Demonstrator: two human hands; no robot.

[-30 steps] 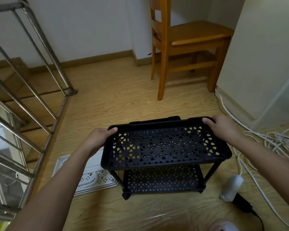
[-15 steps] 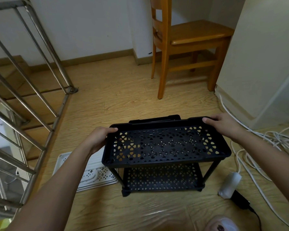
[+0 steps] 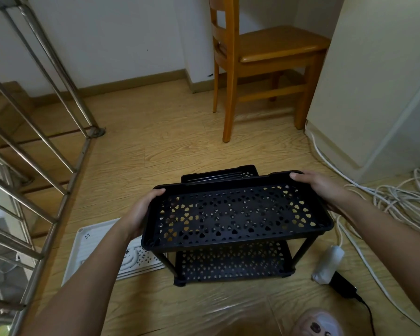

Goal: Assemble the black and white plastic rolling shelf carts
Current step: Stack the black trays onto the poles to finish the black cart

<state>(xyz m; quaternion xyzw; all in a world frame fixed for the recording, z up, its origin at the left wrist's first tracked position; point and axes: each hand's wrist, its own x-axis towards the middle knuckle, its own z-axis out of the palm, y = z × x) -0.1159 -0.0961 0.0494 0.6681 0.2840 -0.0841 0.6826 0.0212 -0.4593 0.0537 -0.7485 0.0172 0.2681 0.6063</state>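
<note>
A black perforated shelf cart stands on the wooden floor in front of me. Its top tray (image 3: 235, 214) sits on thin black posts above a lower tray (image 3: 230, 263). My left hand (image 3: 141, 212) grips the tray's left end, thumb curled over the far rim. My right hand (image 3: 323, 187) grips the right end, fingers over the far corner. Another black tray (image 3: 218, 174) shows just behind the cart. A white perforated shelf panel (image 3: 100, 246) lies flat on the floor to the left, partly hidden by my left forearm.
A steel stair railing (image 3: 34, 146) runs along the left. A wooden chair (image 3: 260, 59) stands at the back, a white cabinet (image 3: 378, 88) at the right. White cables (image 3: 403, 202) and a power adapter (image 3: 327, 265) lie on the floor at right. Clear plastic wrap (image 3: 228, 316) lies near me.
Both hands keep their hold on the top tray. The cart has shifted slightly toward me and to the right as my view tilted; the tray behind it shows more.
</note>
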